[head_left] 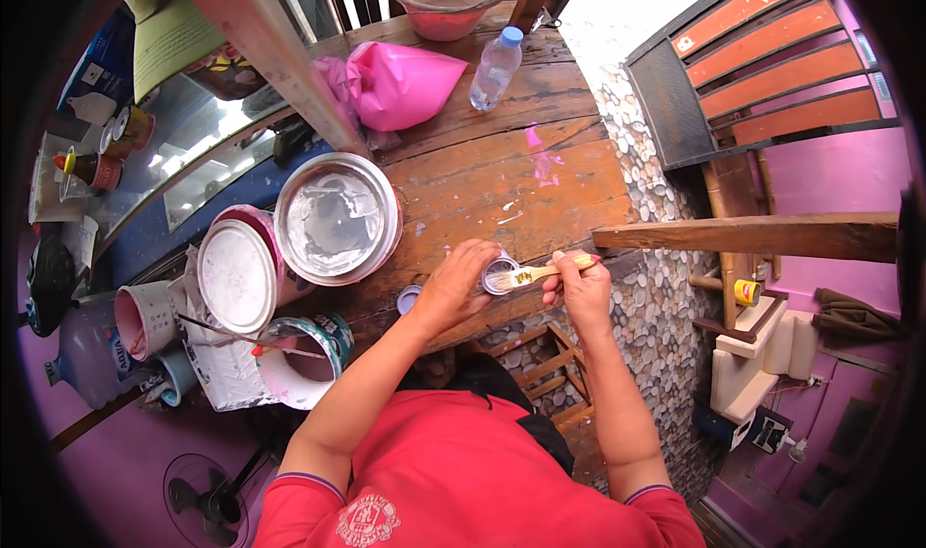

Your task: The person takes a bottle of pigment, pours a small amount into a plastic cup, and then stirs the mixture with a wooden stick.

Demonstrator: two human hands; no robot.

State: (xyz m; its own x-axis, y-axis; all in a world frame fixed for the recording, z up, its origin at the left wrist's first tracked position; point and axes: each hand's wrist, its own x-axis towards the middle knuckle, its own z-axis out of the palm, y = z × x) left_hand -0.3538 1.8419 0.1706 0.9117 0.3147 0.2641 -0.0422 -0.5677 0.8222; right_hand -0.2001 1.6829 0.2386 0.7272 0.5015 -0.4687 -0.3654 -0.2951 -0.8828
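Note:
My left hand [457, 283] is closed round the side of a small round jar [500, 261] near the table's front edge. In my right hand [582, 287] is a paintbrush [524, 277] with a pale wooden handle, pinched between thumb and fingers. Its light bristles lie at the mouth of the jar; what is inside the jar is partly hidden by them. A small pale lid [409, 299] rests on the wood just left of my left wrist. White and pink paint marks [543, 157] show on the wooden table [453, 196] beyond my hands.
Left of my hands stand a large paint can [338, 220], a white-lidded bucket [236, 278] and an open paint-smeared tub [299, 360]. Farther back are a pink plastic bag [400, 85], a water bottle [496, 70] and a bowl [449, 3]. A wooden rail [752, 236] juts in at right.

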